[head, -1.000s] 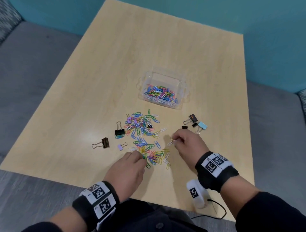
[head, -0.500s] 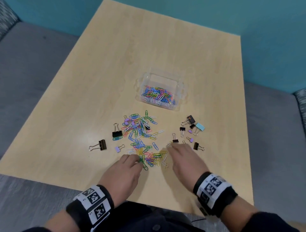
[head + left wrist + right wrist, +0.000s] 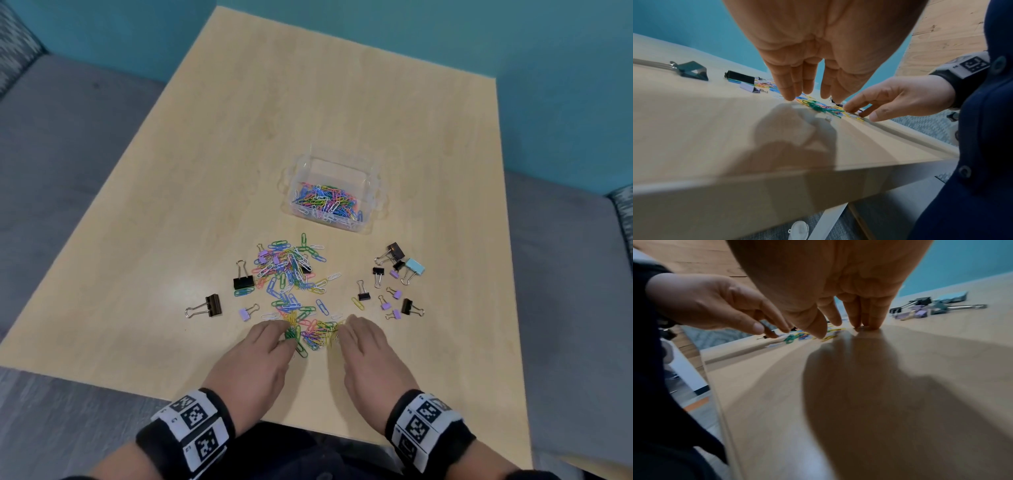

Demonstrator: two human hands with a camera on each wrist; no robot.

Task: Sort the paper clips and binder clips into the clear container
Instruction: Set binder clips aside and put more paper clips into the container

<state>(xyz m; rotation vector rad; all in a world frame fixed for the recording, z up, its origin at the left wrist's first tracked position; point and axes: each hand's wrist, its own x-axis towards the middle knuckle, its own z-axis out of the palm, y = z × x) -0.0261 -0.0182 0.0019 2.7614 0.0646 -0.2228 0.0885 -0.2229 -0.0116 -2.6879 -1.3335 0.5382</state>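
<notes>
Coloured paper clips lie btwn both hands' straight fingers, tips on table, nothing grasped.

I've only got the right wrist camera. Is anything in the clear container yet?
Observer: Yes, the clear container holds a layer of coloured paper clips, and I see no binder clips in it.
Operator: What lies left of the loose pile?
Observer: Three binder clips, apart from each other: a black binder clip, a dark brown binder clip and a small purple binder clip.
</notes>
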